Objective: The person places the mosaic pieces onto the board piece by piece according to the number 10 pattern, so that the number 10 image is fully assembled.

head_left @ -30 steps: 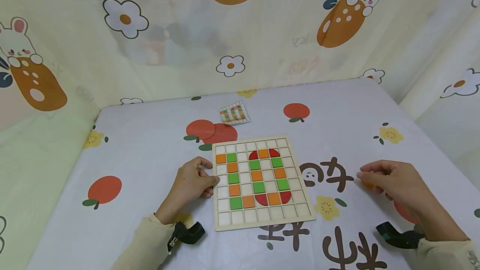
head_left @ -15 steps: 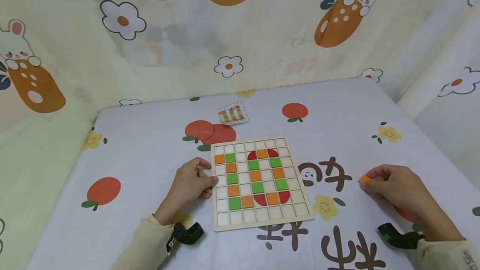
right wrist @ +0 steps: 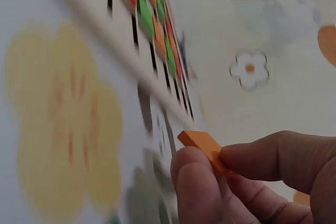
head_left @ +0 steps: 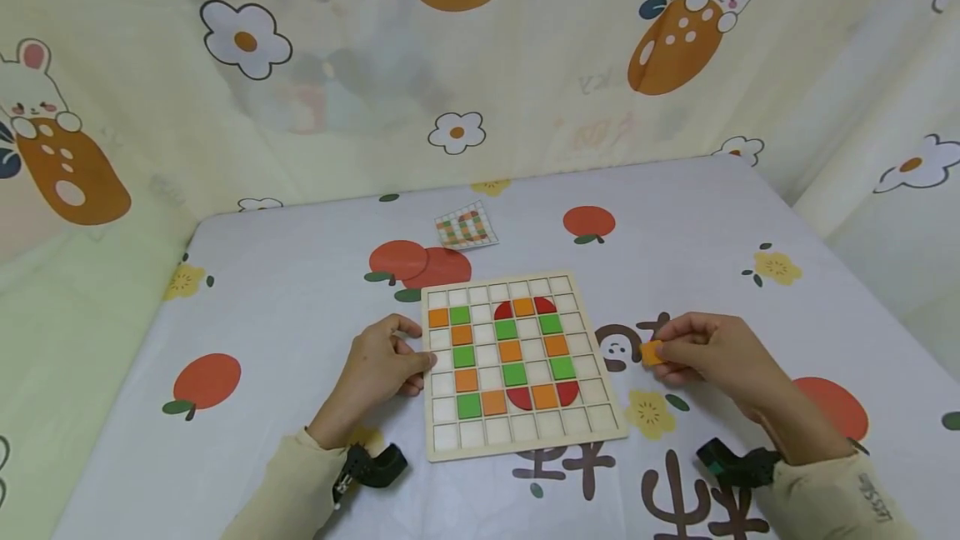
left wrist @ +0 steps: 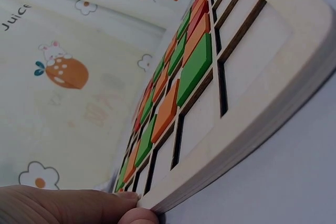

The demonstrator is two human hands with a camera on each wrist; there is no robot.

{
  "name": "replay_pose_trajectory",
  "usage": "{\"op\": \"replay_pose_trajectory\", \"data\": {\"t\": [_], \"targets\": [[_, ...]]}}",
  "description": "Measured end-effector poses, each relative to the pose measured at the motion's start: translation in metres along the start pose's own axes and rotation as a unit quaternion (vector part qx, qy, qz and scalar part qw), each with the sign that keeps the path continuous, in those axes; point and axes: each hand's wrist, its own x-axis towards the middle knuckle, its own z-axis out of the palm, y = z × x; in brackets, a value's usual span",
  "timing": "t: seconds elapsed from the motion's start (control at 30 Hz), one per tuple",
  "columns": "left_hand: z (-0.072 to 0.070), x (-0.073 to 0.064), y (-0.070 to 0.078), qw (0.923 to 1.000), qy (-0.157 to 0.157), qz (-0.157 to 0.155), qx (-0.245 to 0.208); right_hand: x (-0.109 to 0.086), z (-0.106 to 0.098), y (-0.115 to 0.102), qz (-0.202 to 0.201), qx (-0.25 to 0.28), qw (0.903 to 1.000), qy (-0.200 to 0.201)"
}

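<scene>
A square wooden grid board [head_left: 528, 438] lies on the table with orange, green and red tiles set in some of its cells. My left hand [head_left: 382, 361] grips the board's left edge, thumb on the rim, as the left wrist view shows up close. Between the thumb and fingers of my right hand [head_left: 712, 352] is an orange square tile [right wrist: 202, 148], held just off the board's right side. The same hand with its tile appears beyond the board's far end in the left wrist view.
Behind the board a small pattern card [head_left: 467, 226] with a similar coloured grid lies on the table. The printed tablecloth [head_left: 300, 273] shows fruit, flowers and brown lettering. A patterned curtain [head_left: 360, 90] closes off the back and sides.
My right hand has lifted the orange tile and carried it left toward the board. The left hand stays at the board's left edge.
</scene>
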Motion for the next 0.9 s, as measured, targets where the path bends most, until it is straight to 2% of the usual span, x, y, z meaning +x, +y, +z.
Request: {"op": "replay_pose_trajectory", "data": {"t": [0.2,0.33,0.43,0.73,0.9], "targets": [[0.001,0.001,-0.002,1.0000,-0.005,0.007,0.000,0.005,0.053,-0.028,-0.013,0.035,0.9979,-0.054],[0.001,0.002,-0.002,1.0000,-0.004,0.005,0.005,0.010,0.084,-0.041,-0.029,0.060,0.9924,-0.104],[0.001,0.001,-0.002,1.0000,-0.002,0.004,0.007,0.015,0.104,-0.049,-0.041,0.060,0.9883,-0.134],[-0.001,0.002,-0.001,0.9999,-0.002,-0.005,0.009,0.022,0.150,-0.067,-0.052,0.056,0.9787,-0.191],[-0.001,0.003,0.000,0.9999,-0.005,-0.009,0.009,0.023,0.170,-0.074,-0.044,0.045,0.9772,-0.203]]}}
